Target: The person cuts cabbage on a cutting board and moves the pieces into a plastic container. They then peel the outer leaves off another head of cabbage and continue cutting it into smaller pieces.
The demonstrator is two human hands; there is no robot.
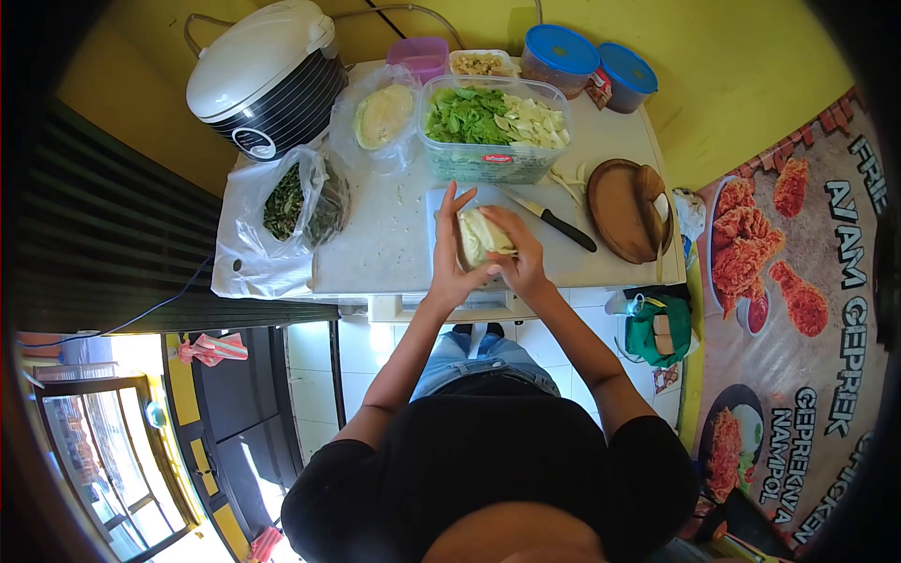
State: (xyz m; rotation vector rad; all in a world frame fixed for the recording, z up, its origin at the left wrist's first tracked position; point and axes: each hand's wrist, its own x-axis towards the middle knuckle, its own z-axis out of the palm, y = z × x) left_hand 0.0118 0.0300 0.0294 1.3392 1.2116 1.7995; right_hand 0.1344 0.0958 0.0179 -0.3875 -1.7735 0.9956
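A pale chunk of cabbage [481, 235] is between my two hands, above a white cutting board [437, 208] near the table's front edge. My left hand [453, 258] touches its left side, fingers stretched upward and apart. Curled over its right side is my right hand [515, 249]. A knife with a black handle [569, 230] lies just right of my hands, its blade pointing up and left. Behind them stands a clear plastic tub [493, 165] holding green leaves [466, 115] and chopped pale cabbage [535, 122].
Left are a rice cooker [267, 80], a bagged cabbage piece [383, 116] and a bag of dark leaves [284, 203]. Blue-lidded containers [561, 49] and a purple container [419, 56] stand at the back. A wooden mortar [621, 211] sits right, near cabbage strips [569, 181].
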